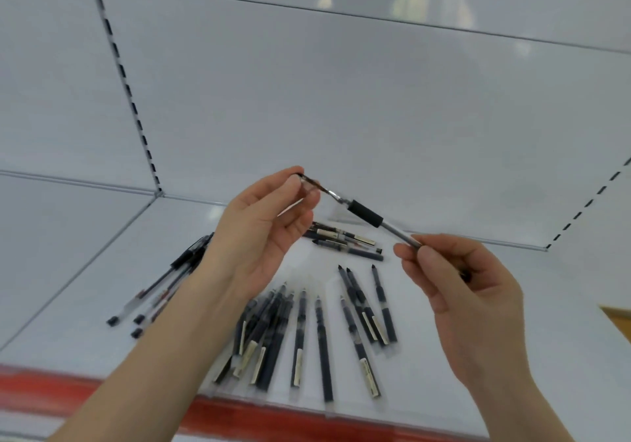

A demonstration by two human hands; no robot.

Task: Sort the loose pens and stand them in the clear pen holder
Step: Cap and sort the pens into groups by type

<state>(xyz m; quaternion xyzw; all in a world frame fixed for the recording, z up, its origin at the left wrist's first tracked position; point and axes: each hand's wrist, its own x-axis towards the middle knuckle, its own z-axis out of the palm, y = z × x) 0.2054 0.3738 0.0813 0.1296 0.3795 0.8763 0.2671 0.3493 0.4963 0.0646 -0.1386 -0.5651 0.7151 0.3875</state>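
Observation:
I hold one clear pen with a black rubber grip (366, 214) in the air above the shelf. My right hand (467, 301) pinches its barrel end between thumb and fingers. My left hand (263, 233) pinches the clear cap at the tip end. Below lie several dark pens in clear sleeves (300, 335), fanned out on the white shelf (478, 373). A small group of dark pens (345, 240) lies further back, and a few clear-barrelled pens (160, 288) lie at the left, partly behind my left forearm. No pen holder shows in this view.
The shelf has a red front strip (44, 390) along its near edge. White back panels (341, 100) with slotted uprights (126, 90) rise behind. A tan patch (619, 322) shows at the right edge.

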